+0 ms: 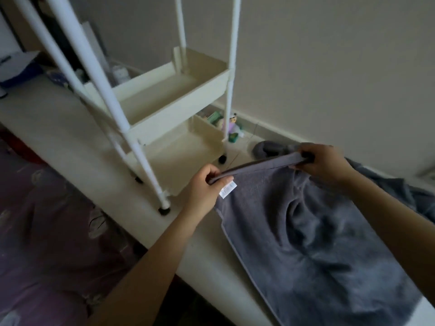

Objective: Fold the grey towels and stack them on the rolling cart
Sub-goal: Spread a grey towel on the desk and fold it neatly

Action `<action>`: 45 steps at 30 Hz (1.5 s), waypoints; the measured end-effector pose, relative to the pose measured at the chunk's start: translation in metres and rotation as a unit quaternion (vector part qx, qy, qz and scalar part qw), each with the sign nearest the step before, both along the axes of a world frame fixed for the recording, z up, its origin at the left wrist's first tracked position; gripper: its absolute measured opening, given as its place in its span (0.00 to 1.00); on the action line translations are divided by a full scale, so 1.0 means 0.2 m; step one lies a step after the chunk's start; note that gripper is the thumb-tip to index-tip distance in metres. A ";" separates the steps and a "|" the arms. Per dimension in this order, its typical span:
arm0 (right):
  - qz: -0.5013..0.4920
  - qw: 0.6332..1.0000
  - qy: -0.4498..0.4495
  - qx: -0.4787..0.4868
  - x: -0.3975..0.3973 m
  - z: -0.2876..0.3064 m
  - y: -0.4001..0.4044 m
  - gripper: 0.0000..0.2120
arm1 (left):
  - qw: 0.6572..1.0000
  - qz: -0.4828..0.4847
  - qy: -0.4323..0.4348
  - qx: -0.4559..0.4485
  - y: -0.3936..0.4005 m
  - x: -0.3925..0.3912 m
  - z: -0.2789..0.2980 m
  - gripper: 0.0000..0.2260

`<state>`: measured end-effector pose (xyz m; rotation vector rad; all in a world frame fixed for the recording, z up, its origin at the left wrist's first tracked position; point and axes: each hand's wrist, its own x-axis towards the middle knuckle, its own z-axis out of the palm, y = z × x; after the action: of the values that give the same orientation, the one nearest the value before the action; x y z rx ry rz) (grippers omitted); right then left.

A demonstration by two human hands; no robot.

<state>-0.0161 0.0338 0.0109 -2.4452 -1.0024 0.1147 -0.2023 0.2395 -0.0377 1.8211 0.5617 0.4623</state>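
A grey towel (313,236) hangs in front of me, its lower part draped over a pale ledge. My left hand (207,184) pinches its top left corner, where a white label shows. My right hand (322,161) grips the top edge further right, and the edge is stretched taut between both hands. More grey towel cloth (270,148) lies crumpled on the floor behind my right hand, and more lies at the right (400,191). The cream rolling cart (211,85) stands to the left on black wheels, with two empty trays showing.
A dark purple patterned bedspread (47,231) fills the lower left. Small toys and bottles (231,128) sit on the floor behind the cart by the wall. A white box and clutter (16,64) lie at the far left.
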 end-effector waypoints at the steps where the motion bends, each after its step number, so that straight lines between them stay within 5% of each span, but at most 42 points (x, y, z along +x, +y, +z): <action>1: -0.021 1.000 -0.020 0.010 0.02 0.06 -0.06 0.11 | 1.000 -0.015 -0.015 0.002 -0.02 0.06 0.06 0.14; 7: -0.147 0.972 -0.164 0.080 -0.04 0.47 -0.52 0.09 | 0.988 -0.096 -0.123 0.016 -0.26 0.40 0.45 0.12; 10: -0.145 0.953 -0.257 0.065 -0.14 0.43 -0.72 0.11 | 0.980 -0.160 -0.114 0.027 -0.36 0.48 0.47 0.12; 19: -0.059 0.992 -0.111 0.016 -0.45 -0.29 -0.92 0.23 | 0.935 -0.326 0.138 -0.028 -0.34 0.25 -0.10 0.17; 29: -0.019 0.996 0.087 0.032 -0.53 -0.42 -0.86 0.27 | 0.939 -0.259 0.217 -0.069 -0.21 0.07 -0.24 0.16; 34: -0.127 0.991 -0.044 -0.028 -0.49 -0.51 -0.83 0.33 | 0.945 -0.224 0.224 -0.083 -0.20 0.03 -0.25 0.14; 40: -0.186 0.977 -0.088 -0.065 -0.42 -0.55 -0.94 0.32 | 0.969 -0.138 0.179 -0.094 -0.25 0.07 -0.23 0.16; 45: -0.164 0.971 0.134 0.114 -0.41 -0.52 -1.02 0.16 | 0.976 -0.060 0.137 -0.156 -0.33 0.20 -0.15 0.16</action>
<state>-0.0971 -0.1700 -0.0941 -2.2699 -0.4602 0.1998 -0.1622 0.1740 -0.0685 1.6109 0.6677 0.0346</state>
